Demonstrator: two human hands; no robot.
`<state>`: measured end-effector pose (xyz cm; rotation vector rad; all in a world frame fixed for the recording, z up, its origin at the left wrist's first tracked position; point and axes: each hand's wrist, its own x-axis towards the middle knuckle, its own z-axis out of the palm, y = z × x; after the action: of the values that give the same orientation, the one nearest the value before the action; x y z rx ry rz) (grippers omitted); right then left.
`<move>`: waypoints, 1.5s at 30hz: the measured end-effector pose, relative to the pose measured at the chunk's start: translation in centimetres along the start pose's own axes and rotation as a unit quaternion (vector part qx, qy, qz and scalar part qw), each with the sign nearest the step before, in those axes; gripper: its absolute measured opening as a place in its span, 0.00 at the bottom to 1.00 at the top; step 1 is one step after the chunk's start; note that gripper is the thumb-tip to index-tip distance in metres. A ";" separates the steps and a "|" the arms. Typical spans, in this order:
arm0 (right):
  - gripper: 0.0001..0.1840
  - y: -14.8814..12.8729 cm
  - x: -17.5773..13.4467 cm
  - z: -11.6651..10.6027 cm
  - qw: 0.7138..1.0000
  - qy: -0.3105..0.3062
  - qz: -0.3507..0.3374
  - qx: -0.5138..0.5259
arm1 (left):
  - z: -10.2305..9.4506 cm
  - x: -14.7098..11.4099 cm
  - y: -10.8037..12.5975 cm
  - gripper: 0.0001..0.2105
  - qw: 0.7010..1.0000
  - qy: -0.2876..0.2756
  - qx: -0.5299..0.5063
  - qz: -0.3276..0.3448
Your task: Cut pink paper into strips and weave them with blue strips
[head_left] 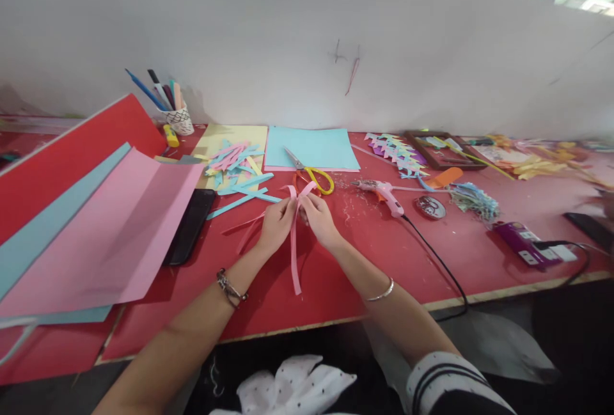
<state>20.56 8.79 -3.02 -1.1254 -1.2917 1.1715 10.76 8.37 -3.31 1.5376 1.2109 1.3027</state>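
Between the fingertips of my left hand [277, 226] and my right hand [318, 217] are pink paper strips [295, 261], pinched close together above the red table. One strip hangs down toward me, and short ends stick up past the fingers. More pink strips [248, 233] lie beside my left hand. Just beyond my hands rest scissors with yellow handles [320, 178], blades pointing away to the left. Light blue strips [240, 200] lie to the left, near a heap of cut pink, blue and yellow pieces [236, 160]. My fingers partly hide the join of the strips.
A pink glue gun [384, 195] with a black cord lies to the right, near a round tin [430, 207] and a purple power strip [524, 245]. Leftward are a black phone [190, 226], large paper sheets [110, 229] and a pen cup [179, 121]. Blue sheets [311, 146] lie against the wall.
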 end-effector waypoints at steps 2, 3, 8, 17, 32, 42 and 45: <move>0.16 0.1 0.0 0.0 1.000 -0.006 -0.003 -0.004 | 0.0 0.0 0.1 0.16 1.000 0.003 0.001 0.001; 0.17 0.2 0.0 0.0 1.000 -0.011 -0.006 -0.006 | -0.1 0.0 0.1 0.16 1.000 0.005 0.000 0.002; 0.16 0.2 0.0 0.1 0.999 -0.025 -0.014 -0.015 | -0.1 -0.1 0.0 0.18 1.000 0.026 -0.001 0.001; 0.16 0.0 0.0 -0.1 1.000 0.009 -0.014 -0.008 | 0.2 0.0 -0.1 0.20 1.000 0.011 -0.008 -0.007; 0.16 0.3 -0.1 0.0 0.999 -0.012 -0.032 -0.026 | 0.0 -0.1 -0.1 0.20 0.999 0.046 0.002 -0.006; 0.15 0.0 -0.2 0.1 0.999 0.017 -0.026 -0.012 | 0.2 -0.1 0.2 0.19 1.000 -0.001 -0.008 -0.008; 0.15 0.1 -0.2 0.1 0.999 0.013 -0.030 -0.024 | 0.1 -0.1 0.2 0.20 1.000 0.007 -0.005 -0.011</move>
<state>20.47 8.58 -3.12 -1.1264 -1.3314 1.0832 10.91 8.24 -3.12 1.5060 1.2265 1.3047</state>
